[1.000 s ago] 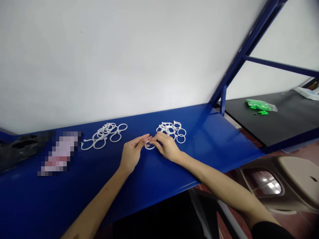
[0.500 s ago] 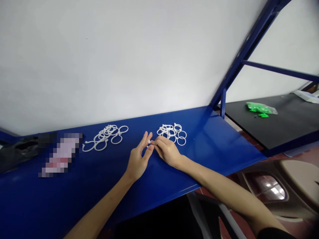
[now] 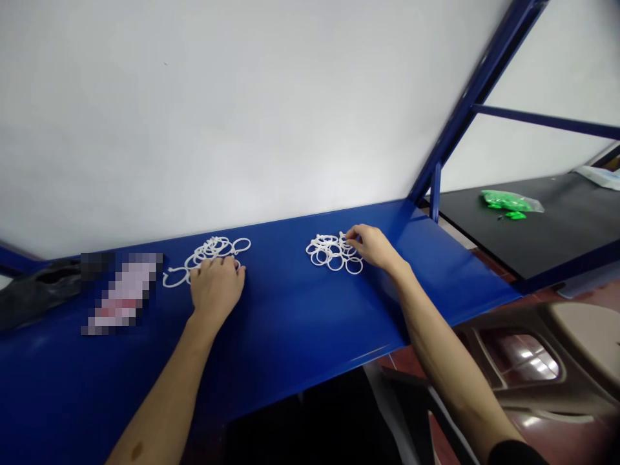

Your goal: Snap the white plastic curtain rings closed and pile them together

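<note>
My left hand (image 3: 217, 287) reaches down over the near side of the left pile of white plastic rings (image 3: 208, 250), each with a small knob. Its fingers are bent around one ring at the pile's near right, and the fingertips are partly hidden. At the far right side of a second pile of white rings (image 3: 335, 259), my right hand (image 3: 372, 245) has thumb and forefinger pinched at a ring's knob. Both piles lie flat on the blue table (image 3: 290, 323), with the rings overlapping.
A pixelated pale packet (image 3: 123, 294) and a black plastic bag (image 3: 39, 290) lie on the left. Behind the table rises a white wall (image 3: 290, 116); a blue frame post (image 3: 465, 110) stands right. Beyond are a black table (image 3: 557, 226) with a green-filled bag (image 3: 511, 200) and a plastic chair (image 3: 523, 361).
My hands were together over the middle with a small white piece between them. They have parted: the left moved left onto its pile, the right moved up and right to the other pile.
</note>
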Demonstrator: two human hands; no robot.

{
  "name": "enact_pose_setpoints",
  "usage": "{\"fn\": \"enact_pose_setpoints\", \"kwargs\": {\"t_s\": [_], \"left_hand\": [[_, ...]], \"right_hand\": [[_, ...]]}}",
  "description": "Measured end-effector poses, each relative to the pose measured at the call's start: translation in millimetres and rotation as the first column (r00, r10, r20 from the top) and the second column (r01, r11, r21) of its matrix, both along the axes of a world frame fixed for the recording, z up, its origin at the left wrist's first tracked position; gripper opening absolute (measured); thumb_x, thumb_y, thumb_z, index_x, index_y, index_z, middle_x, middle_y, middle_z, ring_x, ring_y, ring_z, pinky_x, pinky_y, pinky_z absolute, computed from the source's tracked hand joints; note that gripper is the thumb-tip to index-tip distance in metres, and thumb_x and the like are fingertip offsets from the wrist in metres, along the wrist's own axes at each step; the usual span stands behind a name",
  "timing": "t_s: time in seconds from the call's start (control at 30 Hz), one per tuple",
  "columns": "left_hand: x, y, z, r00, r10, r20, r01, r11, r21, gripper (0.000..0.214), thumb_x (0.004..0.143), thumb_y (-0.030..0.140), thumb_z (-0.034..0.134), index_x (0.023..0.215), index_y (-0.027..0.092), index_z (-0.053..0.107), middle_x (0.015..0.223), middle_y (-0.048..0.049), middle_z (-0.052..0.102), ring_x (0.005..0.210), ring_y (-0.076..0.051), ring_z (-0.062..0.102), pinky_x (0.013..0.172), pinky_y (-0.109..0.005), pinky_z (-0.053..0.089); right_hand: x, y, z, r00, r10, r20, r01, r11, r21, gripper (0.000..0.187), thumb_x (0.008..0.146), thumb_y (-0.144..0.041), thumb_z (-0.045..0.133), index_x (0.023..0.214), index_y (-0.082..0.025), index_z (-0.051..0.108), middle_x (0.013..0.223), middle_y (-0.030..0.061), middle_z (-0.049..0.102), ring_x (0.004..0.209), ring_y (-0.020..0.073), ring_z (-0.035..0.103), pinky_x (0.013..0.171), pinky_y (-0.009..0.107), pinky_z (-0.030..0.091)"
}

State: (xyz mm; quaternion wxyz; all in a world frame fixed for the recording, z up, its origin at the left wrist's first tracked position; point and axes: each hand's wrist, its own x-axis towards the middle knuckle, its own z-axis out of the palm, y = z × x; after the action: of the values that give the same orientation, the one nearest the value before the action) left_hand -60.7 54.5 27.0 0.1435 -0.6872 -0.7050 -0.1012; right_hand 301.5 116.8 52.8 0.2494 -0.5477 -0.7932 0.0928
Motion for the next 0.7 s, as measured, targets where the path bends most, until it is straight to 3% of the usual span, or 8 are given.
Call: {"fn": "enact_pose_setpoints", "kwargs": {"t_s": [0.13,0.27,0.4,0.5,0.6,0.7], "left_hand": [[20,-5,3.0,0.991,-0.124,0.060,0.126,0.991,-0.044,0.029,0.093,0.037,0.045,0.082,0.020,0.066,0.084,-0.0138,0.073,0.093,-0.037,0.061,0.083,-0.050,0.042],[36,-7,7.0,0.962,-0.219,0.165,0.225,0.974,-0.015,0.033,0.096,0.042,0.043,0.080,0.022,0.063,0.087,-0.0097,0.072,0.091,-0.031,0.061,0.081,-0.044,0.043],[33,-4,6.6,0.981,-0.108,0.163,0.099,0.993,0.063,0.033,0.094,0.042,0.045,0.098,0.017,0.066,0.102,-0.0153,0.070,0.101,-0.035,0.060,0.083,-0.045,0.044],[26,-2,2.3,0.992,-0.053,0.117,0.052,0.999,0.017,0.036,0.093,0.041,0.046,0.104,0.014,0.067,0.106,-0.0186,0.068,0.101,-0.037,0.060,0.081,-0.046,0.045],[26,-1,-1.0,0.980,-0.111,0.168,0.117,0.993,-0.027,0.025,0.093,0.034,0.046,0.091,0.019,0.066,0.092,-0.0131,0.070,0.093,-0.034,0.062,0.077,-0.044,0.045],[36,-2,0.1,0.923,-0.219,0.316,0.215,0.975,0.047,0.017,0.091,0.031,0.049,0.084,0.022,0.061,0.080,-0.0067,0.069,0.086,-0.028,0.064,0.077,-0.040,0.045]], "right_hand": [[-1,-3,1.4,0.999,0.030,0.022,-0.029,0.999,-0.027,0.007,0.087,-0.013,0.067,0.086,-0.017,0.072,0.087,0.0050,0.071,0.075,0.0162,0.061,0.072,0.028,0.045],[-6,-3,0.5,1.000,0.002,-0.006,-0.001,0.998,0.061,0.009,0.091,-0.017,0.062,0.091,-0.017,0.071,0.088,0.0061,0.069,0.077,0.0175,0.059,0.076,0.031,0.046],[-16,-6,-0.2,0.999,0.016,-0.051,-0.009,0.989,0.148,0.009,0.093,-0.018,0.061,0.091,-0.017,0.069,0.090,0.0065,0.068,0.083,0.0200,0.059,0.081,0.035,0.046],[-33,-15,-1.6,0.997,0.040,-0.070,-0.025,0.978,0.205,0.009,0.096,-0.021,0.059,0.095,-0.018,0.068,0.095,0.0086,0.068,0.090,0.0229,0.058,0.083,0.037,0.047],[-56,-28,-5.7,0.985,0.145,-0.098,-0.117,0.961,0.251,0.012,0.099,-0.024,0.057,0.101,-0.018,0.067,0.096,0.0095,0.068,0.092,0.0233,0.059,0.085,0.038,0.049],[-78,-41,-11.0,0.926,0.336,-0.170,-0.297,0.929,0.219,0.015,0.099,-0.031,0.059,0.107,-0.019,0.065,0.097,0.0074,0.069,0.093,0.0218,0.062,0.089,0.039,0.050]]}}
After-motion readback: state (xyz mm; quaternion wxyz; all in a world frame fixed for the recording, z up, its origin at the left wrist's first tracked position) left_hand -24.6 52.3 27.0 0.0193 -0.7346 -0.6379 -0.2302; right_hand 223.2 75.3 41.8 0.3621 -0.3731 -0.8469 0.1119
